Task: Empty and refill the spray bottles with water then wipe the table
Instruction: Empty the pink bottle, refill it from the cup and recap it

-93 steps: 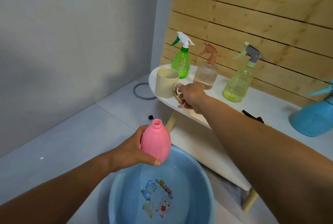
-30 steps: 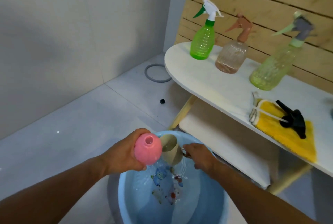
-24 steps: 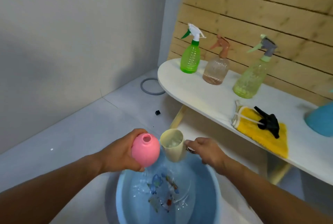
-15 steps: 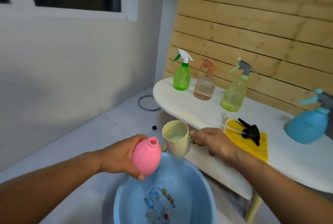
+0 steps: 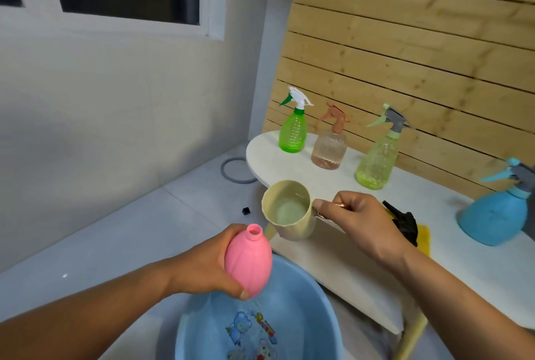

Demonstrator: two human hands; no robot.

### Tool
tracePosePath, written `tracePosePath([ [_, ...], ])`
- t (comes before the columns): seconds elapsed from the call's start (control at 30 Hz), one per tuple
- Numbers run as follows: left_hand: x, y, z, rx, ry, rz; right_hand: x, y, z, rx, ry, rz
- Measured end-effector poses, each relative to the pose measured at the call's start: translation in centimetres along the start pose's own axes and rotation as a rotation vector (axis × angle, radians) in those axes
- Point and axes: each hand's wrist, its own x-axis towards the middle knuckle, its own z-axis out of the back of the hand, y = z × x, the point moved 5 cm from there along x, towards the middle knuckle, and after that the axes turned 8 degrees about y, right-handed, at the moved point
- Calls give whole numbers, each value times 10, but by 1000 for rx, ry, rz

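**Filling the pink bottle from the cup**

Our left hand (image 5: 208, 264) wraps around the belly of the uncapped pink bottle (image 5: 248, 262), held above the blue basin (image 5: 315, 307) with its neck tilted toward the cup. Our right hand (image 5: 356, 220) pinches the handle of the beige cup (image 5: 289, 210), which carries water and hangs just beside the bottle's mouth. We judge the bottle light, thin-walled and probably wet, so a grip low around its widest part suits it; squeezing hard could buckle it. The narrow mouth calls for a slow pour.
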Motion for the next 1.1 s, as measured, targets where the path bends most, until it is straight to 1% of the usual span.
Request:
tracePosePath([
  [0.23,5,1,-5,46,-5,24,-2,2,-1,-113,-70,81],
  [0.77,11,5,-11,96,-26,45,-8,8,-5,-290,-71,84],
  [0.93,12,5,-13,93,-17,39,-10,14,-8,-383,-97,129],
  [1.1,13,4,-13,93,-20,42,-11,17,-10,-423,-114,167],
])
